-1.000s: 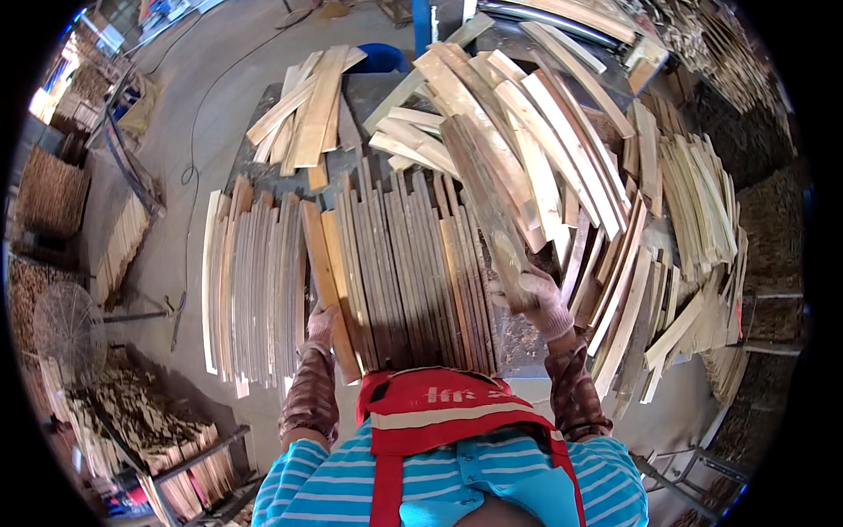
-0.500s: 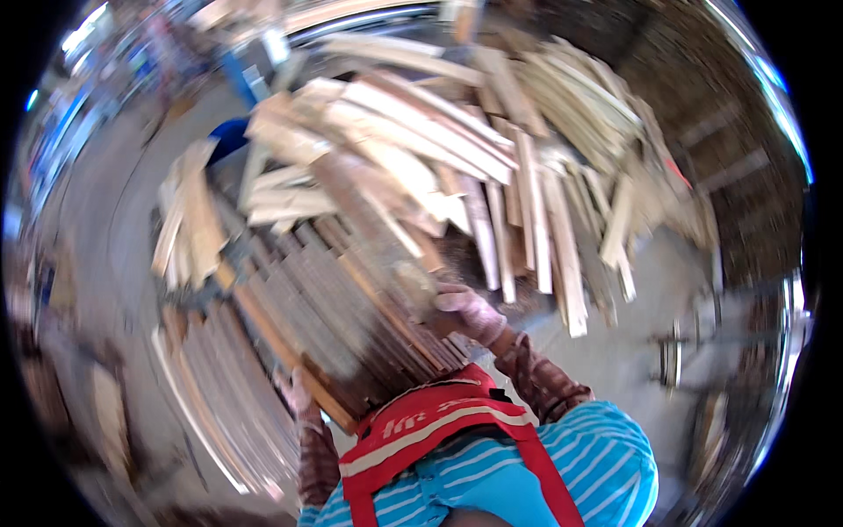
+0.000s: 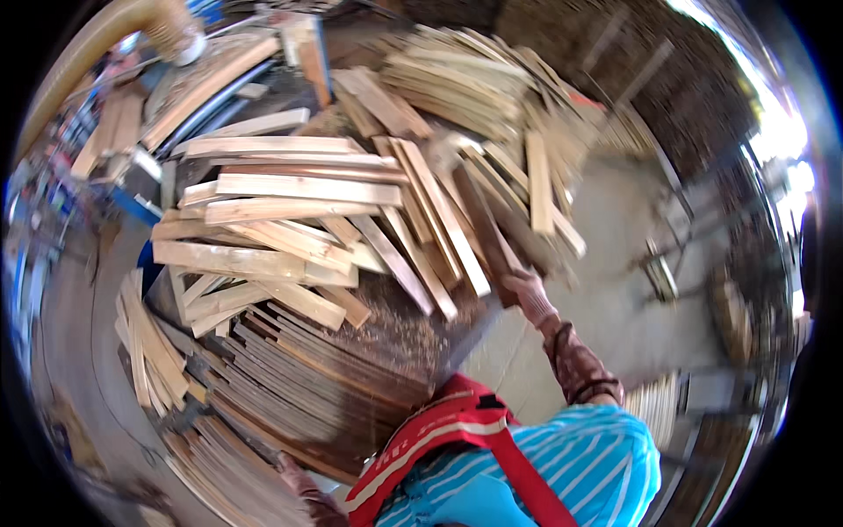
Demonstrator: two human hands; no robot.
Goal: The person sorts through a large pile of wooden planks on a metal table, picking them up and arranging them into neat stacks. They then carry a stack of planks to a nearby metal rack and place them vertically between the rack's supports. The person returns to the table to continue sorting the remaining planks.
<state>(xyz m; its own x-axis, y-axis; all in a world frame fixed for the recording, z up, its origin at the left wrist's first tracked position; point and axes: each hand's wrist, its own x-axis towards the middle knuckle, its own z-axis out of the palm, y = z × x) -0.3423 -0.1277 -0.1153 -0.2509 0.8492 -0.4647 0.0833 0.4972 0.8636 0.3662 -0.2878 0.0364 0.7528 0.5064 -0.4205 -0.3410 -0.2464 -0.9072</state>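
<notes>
My right hand [image 3: 529, 297], in a pale pinkish glove, is closed round the near end of a dark brown wooden board [image 3: 483, 220]. That board slants away from me, its far part alongside loose pale planks on the right of the pile. Low at the left, my left hand [image 3: 297, 479] is by the near edge of the stacked dark wood strips [image 3: 307, 373]. Its fingers are small and blurred, so their grip is unclear. Several pale planks [image 3: 299, 189] lie in a loose heap beyond the strips.
Sawdust and shavings [image 3: 395, 312] cover part of the dark work surface. A second bundle of strips [image 3: 233, 474] sits at the lower left, with short planks [image 3: 154, 338] above it. More pale timber [image 3: 452, 79] is piled at the back. A yellowish hose [image 3: 114, 39] curves at upper left.
My right hand has swung to the right with the brown board, which was over the dark strips before. The view has turned right. My left hand stays near the strips, lower in view.
</notes>
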